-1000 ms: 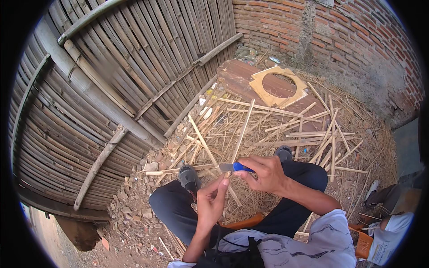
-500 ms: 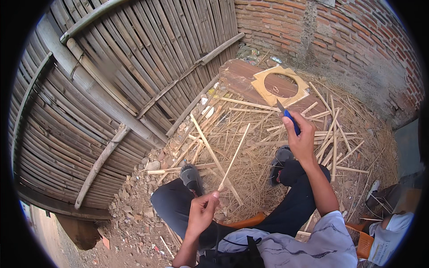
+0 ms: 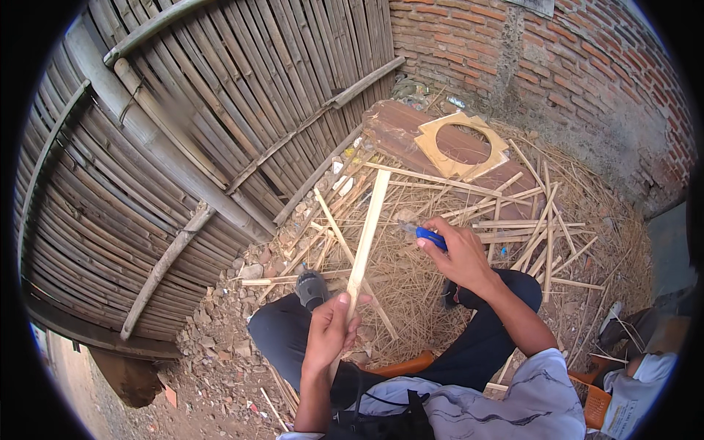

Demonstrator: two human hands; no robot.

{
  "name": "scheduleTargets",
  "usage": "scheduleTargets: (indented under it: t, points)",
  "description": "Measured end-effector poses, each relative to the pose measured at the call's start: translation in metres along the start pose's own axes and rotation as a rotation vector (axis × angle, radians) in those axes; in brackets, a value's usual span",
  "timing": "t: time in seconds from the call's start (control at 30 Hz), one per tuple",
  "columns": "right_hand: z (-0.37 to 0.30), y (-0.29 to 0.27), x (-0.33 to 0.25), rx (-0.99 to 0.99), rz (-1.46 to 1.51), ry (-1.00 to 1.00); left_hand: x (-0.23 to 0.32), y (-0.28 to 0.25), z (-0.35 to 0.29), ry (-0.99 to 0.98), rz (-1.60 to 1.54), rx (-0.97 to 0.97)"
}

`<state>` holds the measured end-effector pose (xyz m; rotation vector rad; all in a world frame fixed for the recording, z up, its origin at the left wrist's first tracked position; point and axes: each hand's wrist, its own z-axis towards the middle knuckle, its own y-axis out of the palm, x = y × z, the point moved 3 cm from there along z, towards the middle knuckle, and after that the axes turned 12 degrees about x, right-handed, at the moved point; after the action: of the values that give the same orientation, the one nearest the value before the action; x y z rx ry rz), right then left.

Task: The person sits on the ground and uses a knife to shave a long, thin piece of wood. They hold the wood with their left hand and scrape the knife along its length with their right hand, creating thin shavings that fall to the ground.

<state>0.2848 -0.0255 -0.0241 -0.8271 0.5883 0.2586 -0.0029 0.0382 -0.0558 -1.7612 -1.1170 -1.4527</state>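
Note:
My left hand [image 3: 330, 331], in front of my left knee, is closed round the lower part of a flat, pale bamboo strip [image 3: 371, 220]. The strip slants up and away, its broad face showing. To its right, my right hand [image 3: 463, 257] grips a knife with a blue handle [image 3: 431, 237]. The knife's blade points left toward the strip, with a gap between them; the blade is slightly blurred.
Loose bamboo strips [image 3: 548, 235] and thin shavings [image 3: 418, 323] cover the ground ahead. Farther off, a yellowish board with a round hole [image 3: 433, 152] lies on a brown panel [image 3: 392, 132]. A bamboo wall [image 3: 293, 88] stands left, a brick wall [image 3: 469, 44] behind. Another person's leg [image 3: 623, 323] shows at right.
My right hand has brought the knife down and left, nearer the strip. The strip in my left hand now shows its broad face and reaches higher; it looked thin before.

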Motion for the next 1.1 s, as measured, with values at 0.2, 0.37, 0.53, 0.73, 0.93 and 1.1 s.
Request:
scheduleTargets:
  t: [0.2, 0.37, 0.53, 0.73, 0.93, 1.1]
  points:
    - [-0.003, 0.006, 0.005, -0.081, 0.426, 0.229, 0.002, 0.012, 0.002, 0.007, -0.025, -0.097]
    - [0.002, 0.002, 0.007, -0.137, 0.705, 0.343, -0.004, 0.021, 0.006, 0.038, 0.009, -0.168]
    - [0.003, -0.004, 0.002, -0.105, 0.935, 0.602, 0.001, 0.032, 0.008, 0.102, 0.024, -0.140]
    - [-0.001, 0.001, 0.007, -0.041, 0.889, 0.662, 0.009, 0.039, 0.008, 0.254, 0.258, -0.215]
    - [0.000, -0.001, 0.005, -0.046, 0.909, 0.649, 0.014, 0.041, 0.006, 0.263, 0.303, -0.235]
    - [0.001, -0.002, 0.005, -0.031, 0.885, 0.629, 0.010, 0.043, 0.004, 0.176, 0.193, -0.146]
